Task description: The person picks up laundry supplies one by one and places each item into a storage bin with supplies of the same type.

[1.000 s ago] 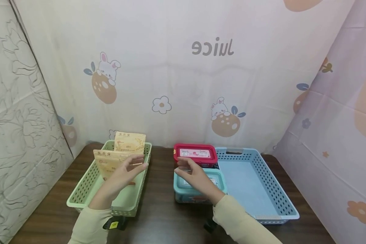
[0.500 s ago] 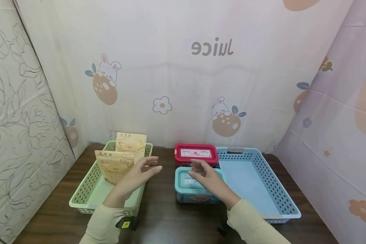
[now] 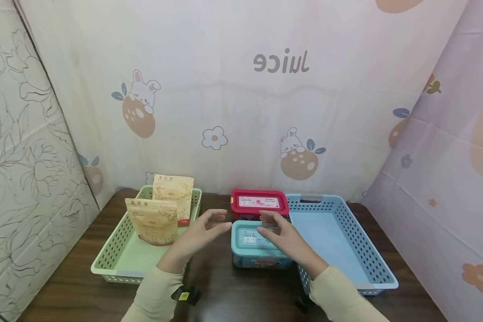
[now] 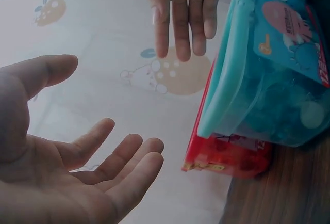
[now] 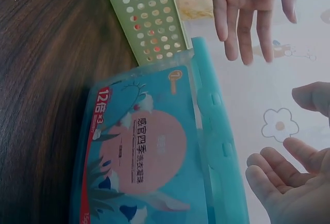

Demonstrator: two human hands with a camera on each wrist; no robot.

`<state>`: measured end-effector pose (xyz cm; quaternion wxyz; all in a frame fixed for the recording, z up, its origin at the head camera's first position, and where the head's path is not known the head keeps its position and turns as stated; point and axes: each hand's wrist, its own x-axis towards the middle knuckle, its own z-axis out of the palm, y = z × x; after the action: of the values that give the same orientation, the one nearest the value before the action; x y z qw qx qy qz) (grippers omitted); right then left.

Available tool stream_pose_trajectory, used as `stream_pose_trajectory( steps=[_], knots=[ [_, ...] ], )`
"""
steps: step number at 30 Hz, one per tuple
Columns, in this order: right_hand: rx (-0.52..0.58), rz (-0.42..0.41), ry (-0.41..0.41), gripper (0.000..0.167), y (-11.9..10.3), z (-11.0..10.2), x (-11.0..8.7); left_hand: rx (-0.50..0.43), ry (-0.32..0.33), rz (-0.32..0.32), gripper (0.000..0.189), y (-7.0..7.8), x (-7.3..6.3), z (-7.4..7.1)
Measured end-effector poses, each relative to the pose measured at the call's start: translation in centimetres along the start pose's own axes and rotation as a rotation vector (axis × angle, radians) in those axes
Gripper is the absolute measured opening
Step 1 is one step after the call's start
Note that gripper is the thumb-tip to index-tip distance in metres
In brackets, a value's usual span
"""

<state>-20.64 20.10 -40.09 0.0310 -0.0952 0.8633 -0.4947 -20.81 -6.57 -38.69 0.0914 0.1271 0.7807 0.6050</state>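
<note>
From here the teal tub (image 3: pixel 251 251) looks stiff, slick, probably heavyish, best held at both ends, while the left hand (image 3: pixel 199 235) and right hand (image 3: pixel 286 237) hover, grip wide, holding nothing.

Smooth, slightly shiny plastic forms the teal rectangular tub (image 3: pixel 247 251) and red rectangular tub (image 3: pixel 259 202). The dark brown tabletop (image 3: pixel 225 293) looks wood-grained.

Shifted toward 3 o'clock: left hand (image 3: pixel 197 236), from over front bag (image 3: pixel 154 223) to 9 o'clock of teal box (image 3: pixel 249 255); right hand (image 3: pixel 290 239), farther across box. Newly unscreened: base of front bag, red corner of rear bag (image 3: pixel 175 194).
</note>
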Motion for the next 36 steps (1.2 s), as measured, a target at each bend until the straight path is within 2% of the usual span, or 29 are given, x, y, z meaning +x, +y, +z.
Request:
stream_pose_trajectory(
  steps=[7, 19, 29, 36],
  knots=[
    [-0.040, -0.024, -0.003, 0.057, 0.4, -0.7, -0.8, 0.028, -0.019, -0.006, 0.056, -0.5, 0.5, 1.0],
    [-0.084, -0.017, 0.030, 0.056, 1.5, -3.4, -2.2, 0.067, -0.034, -0.021, 0.055, -1.7, 1.5, 1.6],
    [-0.210, 0.019, 0.108, 0.050, 2.9, -4.9, -2.9, -0.006, -0.081, 0.008, 0.058, -2.4, 1.8, 2.1],
    [-0.276, 0.054, 0.111, 0.053, 3.9, -5.8, -2.8, 0.064, -0.076, 0.002, 0.059, -2.6, 2.2, 2.3]
  ],
)
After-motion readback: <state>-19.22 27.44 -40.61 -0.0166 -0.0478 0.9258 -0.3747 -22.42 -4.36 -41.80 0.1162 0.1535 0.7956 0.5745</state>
